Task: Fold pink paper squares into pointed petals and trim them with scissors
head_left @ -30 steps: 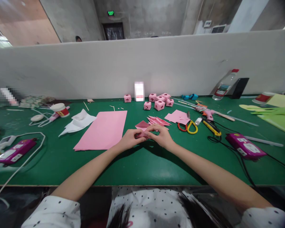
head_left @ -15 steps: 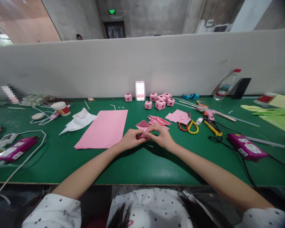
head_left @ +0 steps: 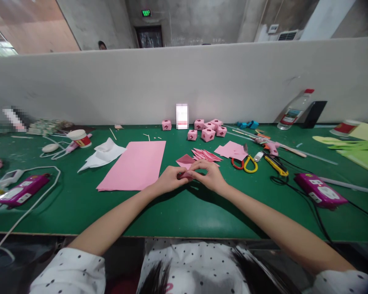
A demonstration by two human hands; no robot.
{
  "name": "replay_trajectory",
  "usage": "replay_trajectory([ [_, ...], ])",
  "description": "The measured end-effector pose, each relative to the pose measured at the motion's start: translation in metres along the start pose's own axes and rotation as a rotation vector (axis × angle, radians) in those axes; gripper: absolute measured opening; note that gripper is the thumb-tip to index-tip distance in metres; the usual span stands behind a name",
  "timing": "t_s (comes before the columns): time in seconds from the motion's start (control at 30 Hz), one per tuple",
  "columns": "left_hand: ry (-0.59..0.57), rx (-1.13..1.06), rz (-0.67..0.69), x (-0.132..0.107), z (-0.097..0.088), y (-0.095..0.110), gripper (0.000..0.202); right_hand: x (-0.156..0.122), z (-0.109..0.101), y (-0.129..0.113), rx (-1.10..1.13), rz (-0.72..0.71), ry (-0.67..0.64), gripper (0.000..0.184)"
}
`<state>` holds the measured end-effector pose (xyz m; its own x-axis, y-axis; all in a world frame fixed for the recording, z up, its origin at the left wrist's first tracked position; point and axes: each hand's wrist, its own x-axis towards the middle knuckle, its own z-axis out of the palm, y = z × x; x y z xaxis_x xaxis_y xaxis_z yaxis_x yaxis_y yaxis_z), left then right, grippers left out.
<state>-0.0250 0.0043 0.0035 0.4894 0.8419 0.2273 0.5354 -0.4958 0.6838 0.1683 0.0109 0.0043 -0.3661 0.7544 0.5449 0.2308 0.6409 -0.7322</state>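
My left hand [head_left: 168, 179] and my right hand [head_left: 209, 175] meet over the green table [head_left: 184, 216], both pinched on one small folded pink paper piece [head_left: 184, 175] between their fingertips. Just behind it lies another dark pink paper piece [head_left: 185, 160] and a fan of folded pink pieces [head_left: 206, 155]. A large pink sheet [head_left: 135, 165] lies flat to the left of my left hand. Small pink paper squares [head_left: 231, 149] lie to the right.
Several finished pink paper cubes [head_left: 207, 130] stand near the white partition [head_left: 184, 85]. Scissors [head_left: 244, 163], a yellow utility knife [head_left: 276, 165] and a glue gun [head_left: 268, 146] lie right. Purple power strips sit at left [head_left: 21, 191] and right [head_left: 320, 191]. Crumpled white paper [head_left: 101, 155] lies left.
Both hands stay pinched on the folded piece with only slight finger shifts. The view has drifted a little.
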Motion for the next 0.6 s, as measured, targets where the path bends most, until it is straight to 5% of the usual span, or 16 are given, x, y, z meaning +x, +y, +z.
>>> replay_trajectory([
  [0.33, 0.013, 0.015, 0.054, -0.0004, -0.0002, 0.0014, 0.034, -0.0013, 0.0016, -0.0045, -0.006, -0.025, -0.008, 0.016],
  [0.6, 0.069, -0.046, -0.03, -0.0016, -0.007, 0.0088, 0.042, -0.0015, 0.0011, -0.0044, -0.073, -0.052, 0.014, 0.017],
])
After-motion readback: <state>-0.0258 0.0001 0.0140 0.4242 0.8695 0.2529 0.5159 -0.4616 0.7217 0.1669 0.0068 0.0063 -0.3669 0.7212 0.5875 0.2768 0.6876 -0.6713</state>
